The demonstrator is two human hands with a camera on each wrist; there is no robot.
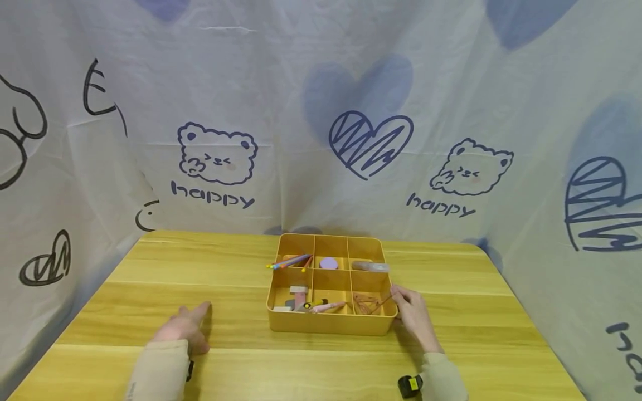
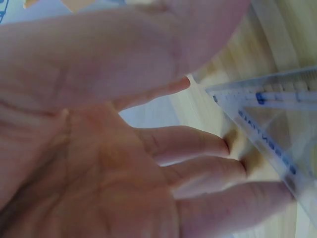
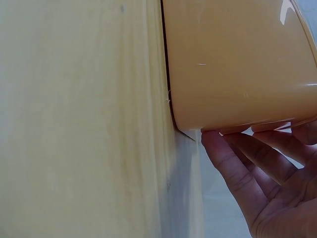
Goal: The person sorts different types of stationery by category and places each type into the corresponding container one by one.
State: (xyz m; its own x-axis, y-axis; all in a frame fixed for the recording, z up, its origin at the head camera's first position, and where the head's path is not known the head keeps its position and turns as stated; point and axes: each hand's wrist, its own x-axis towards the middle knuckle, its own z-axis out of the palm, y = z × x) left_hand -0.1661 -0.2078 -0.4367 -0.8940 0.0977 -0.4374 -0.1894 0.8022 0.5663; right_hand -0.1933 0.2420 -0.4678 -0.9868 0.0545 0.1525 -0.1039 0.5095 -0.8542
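A yellow storage box (image 1: pixel 331 324) with several compartments sits on the table. My right hand (image 1: pixel 413 318) grips its right side near the front corner. In the right wrist view, the fingers (image 3: pixel 235 173) press against the outside of the box wall (image 3: pixel 237 59). The thumb is hard to make out there. My left hand (image 1: pixel 181 327) is over the table to the left of the box, fingers extended. In the left wrist view a clear set square (image 2: pixel 270 145) with blue lettering lies by its fingertips; the head view hardly shows it.
Inside the box are colored pencils (image 1: pixel 292 262), a purple round item (image 1: pixel 328 263), a translucent grey item (image 1: pixel 370 266), a whitish block (image 1: pixel 298 289), a yellow-and-black item (image 1: pixel 317 304), a pink pen-like item (image 1: pixel 329 307) and a brown triangular item (image 1: pixel 365 304). A printed curtain (image 1: pixel 291 167) stands behind the table.
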